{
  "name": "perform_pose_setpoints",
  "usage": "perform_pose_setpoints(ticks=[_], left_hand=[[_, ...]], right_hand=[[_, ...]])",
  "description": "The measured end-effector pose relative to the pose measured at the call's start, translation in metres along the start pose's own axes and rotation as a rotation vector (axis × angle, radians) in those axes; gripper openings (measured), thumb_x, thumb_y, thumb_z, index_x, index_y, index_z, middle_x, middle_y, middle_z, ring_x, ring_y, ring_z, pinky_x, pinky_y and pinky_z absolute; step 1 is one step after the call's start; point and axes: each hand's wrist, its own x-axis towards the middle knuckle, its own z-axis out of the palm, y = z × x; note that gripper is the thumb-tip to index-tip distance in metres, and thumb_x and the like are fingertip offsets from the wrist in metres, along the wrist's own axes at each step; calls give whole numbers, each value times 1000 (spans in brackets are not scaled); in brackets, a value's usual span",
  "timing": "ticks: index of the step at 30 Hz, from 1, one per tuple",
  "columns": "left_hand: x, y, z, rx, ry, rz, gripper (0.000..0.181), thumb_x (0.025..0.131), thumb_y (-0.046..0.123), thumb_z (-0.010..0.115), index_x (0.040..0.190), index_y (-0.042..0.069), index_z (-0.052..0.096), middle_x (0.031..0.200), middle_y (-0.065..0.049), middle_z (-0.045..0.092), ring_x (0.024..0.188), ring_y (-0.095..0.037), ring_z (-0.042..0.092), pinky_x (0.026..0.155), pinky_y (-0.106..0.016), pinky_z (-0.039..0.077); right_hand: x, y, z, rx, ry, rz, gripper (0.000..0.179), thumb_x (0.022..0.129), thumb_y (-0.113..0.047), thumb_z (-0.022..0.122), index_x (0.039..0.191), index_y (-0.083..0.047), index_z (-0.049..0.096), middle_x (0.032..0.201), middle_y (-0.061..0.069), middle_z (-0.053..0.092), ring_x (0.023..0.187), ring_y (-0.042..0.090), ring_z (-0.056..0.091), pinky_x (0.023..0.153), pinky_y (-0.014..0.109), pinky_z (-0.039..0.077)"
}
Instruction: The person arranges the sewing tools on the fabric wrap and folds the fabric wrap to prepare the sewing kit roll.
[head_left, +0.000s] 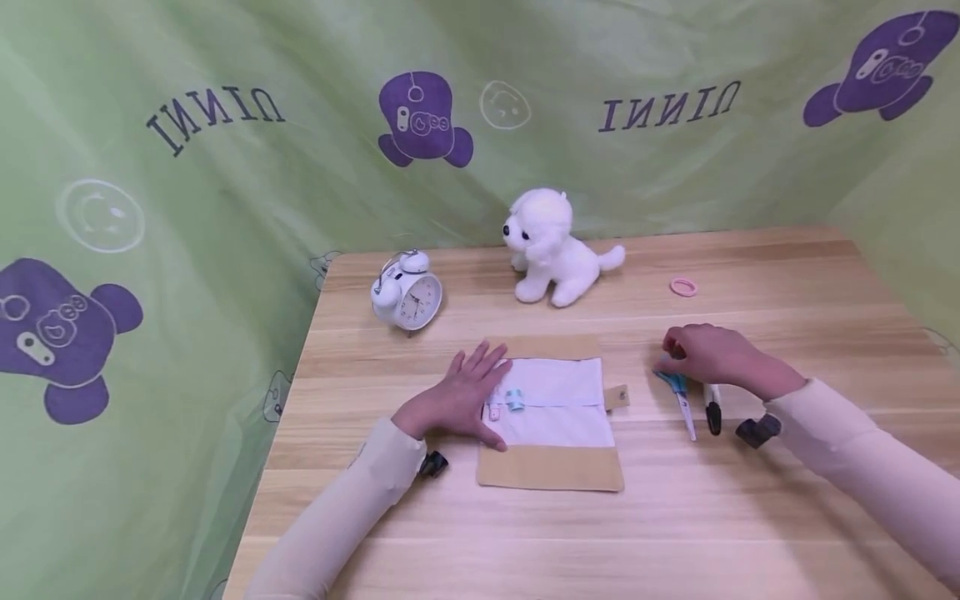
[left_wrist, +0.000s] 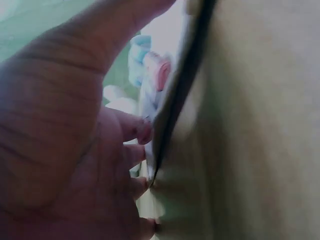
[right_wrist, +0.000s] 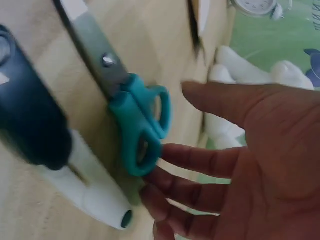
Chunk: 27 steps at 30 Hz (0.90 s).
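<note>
A tan cloth pouch [head_left: 551,468] with a white lining lies spread flat on the table. My left hand [head_left: 457,400] rests on its left edge with fingers spread, beside small pink [head_left: 494,412] and teal [head_left: 514,400] loops on the lining. To the right, my right hand [head_left: 712,358] is over the teal handles of a pair of scissors [head_left: 686,412]. In the right wrist view its thumb stands apart from the scissors [right_wrist: 134,120], while the fingertips are at the handles; contact is unclear. A white marker with a black cap [right_wrist: 90,185] lies alongside the scissors.
A white alarm clock [head_left: 408,296] stands at the back left of the wooden table [head_left: 675,525]. Behind the pouch sits a white plush dog [head_left: 555,250]. A pink ring [head_left: 683,287] lies at the back right. Green printed cloth [head_left: 300,183] hangs around the table.
</note>
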Motion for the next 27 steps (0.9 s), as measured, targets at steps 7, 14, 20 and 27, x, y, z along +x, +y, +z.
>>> perform_pose_setpoints(ticks=[7,14,20,27], left_hand=[[1,-1,-3,4,-15,-1,131,63,68,84,160,10,18,171,-10,3,158,-34,-3,125,-61,8],[-1,-3,-5,1,-9,-14,131,63,68,84,161,11,17,171,-11,1,158,-34,-3,126,-59,7],[-4,-4,-5,0,-16,-19,132,63,68,84,161,12,16,171,-10,0,158,-33,-4,126,-59,6],[-3,0,-8,-41,-30,2,129,65,62,85,161,9,17,171,-12,1,158,-35,-5,125,-62,4]], right_hand=[[-1,4,0,68,-59,-44,42,88,-30,75,110,2,59,81,2,57,71,15,50,63,28,42],[8,5,5,119,-41,-95,14,85,-13,74,87,-5,63,74,-1,54,69,12,48,61,24,38],[12,1,5,102,13,-121,6,90,-12,70,84,-11,68,74,-4,60,69,11,51,63,24,42],[9,-3,-10,178,285,-210,5,90,-6,71,92,-10,68,84,2,74,80,17,70,67,23,55]])
